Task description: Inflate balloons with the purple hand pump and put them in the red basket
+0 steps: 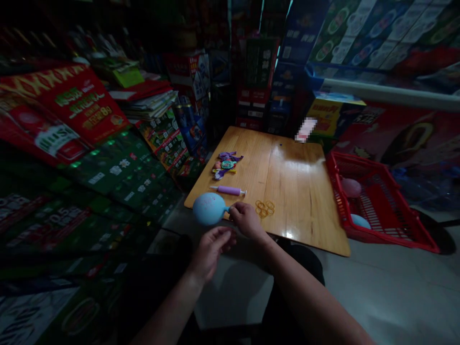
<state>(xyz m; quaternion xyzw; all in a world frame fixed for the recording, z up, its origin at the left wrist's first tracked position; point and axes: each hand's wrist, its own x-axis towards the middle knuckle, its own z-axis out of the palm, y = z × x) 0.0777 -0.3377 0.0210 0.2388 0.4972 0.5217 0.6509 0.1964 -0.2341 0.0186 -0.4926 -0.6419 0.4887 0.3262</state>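
A light blue inflated balloon [209, 209] hangs over the near left edge of the wooden table, its neck pointing right. My right hand [246, 219] is closed in a pinch on that neck. Just below the balloon, my left hand [212, 249] has loosely curled fingers and shows nothing in them. A purple hand pump [229, 190] lies behind the balloon. Several tan rubber bands [265, 209] are spread to the right of my right hand. Farther back on the left sits a small pile of limp, uninflated balloons [226, 165] in mixed colours.
The wooden table [287, 187] stands in front of me. At its right is a red basket [388, 201] holding a pink balloon [350, 187] and a blue balloon [360, 221]. Stacked green cartons [122, 167] crowd the left side. More boxes [258, 72] rise behind the table.
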